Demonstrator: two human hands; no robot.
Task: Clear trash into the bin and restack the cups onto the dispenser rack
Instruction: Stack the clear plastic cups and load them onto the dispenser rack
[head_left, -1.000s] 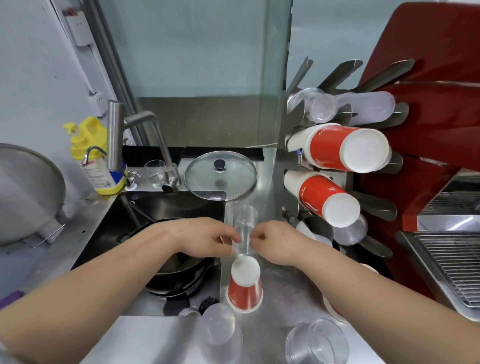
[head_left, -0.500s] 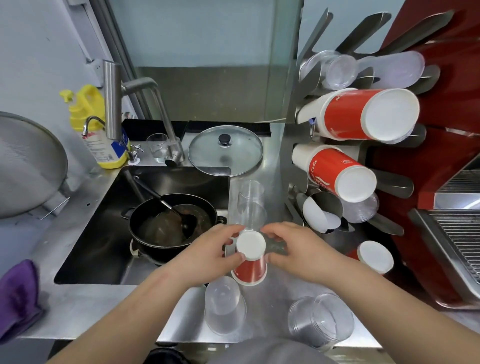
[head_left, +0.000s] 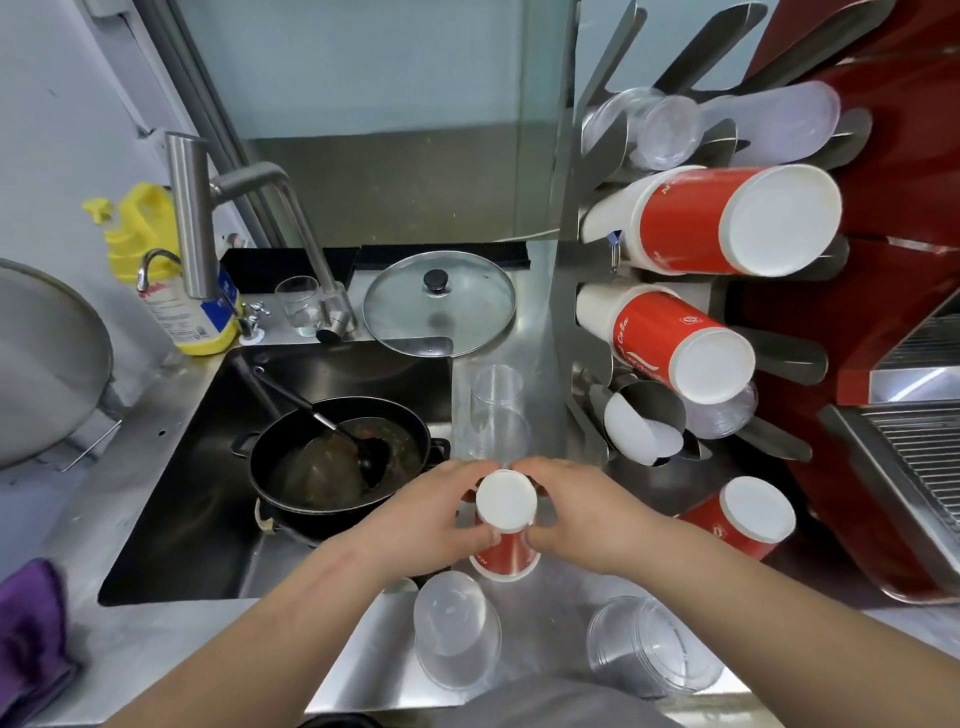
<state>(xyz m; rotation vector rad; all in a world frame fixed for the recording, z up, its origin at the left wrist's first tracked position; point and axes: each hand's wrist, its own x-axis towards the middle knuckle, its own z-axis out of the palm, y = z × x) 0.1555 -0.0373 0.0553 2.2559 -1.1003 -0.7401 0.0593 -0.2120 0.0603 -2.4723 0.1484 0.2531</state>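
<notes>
An upside-down red paper cup with a white base (head_left: 505, 525) is gripped from both sides on the stainless steel counter (head_left: 550, 613): the left hand (head_left: 436, 519) is curled round its left wall and the right hand (head_left: 576, 512) round its right wall, fingertips nearly meeting behind it. The cup's long axis stands upright, mouth down on the counter, white base up.

The steel dispenser rack (head_left: 587, 291) rises to the right and beyond the cup, its stacks of red paper cups (head_left: 727, 223) lying nearly level with their bases pointing out toward the person. The coming move is therefore judged to call for the cup to be lifted and tipped from upright to near level, mouth toward the rack. The right hand lies nearer the rack.

A tall clear plastic cup (head_left: 496, 410) stands just beyond the hands.
</notes>
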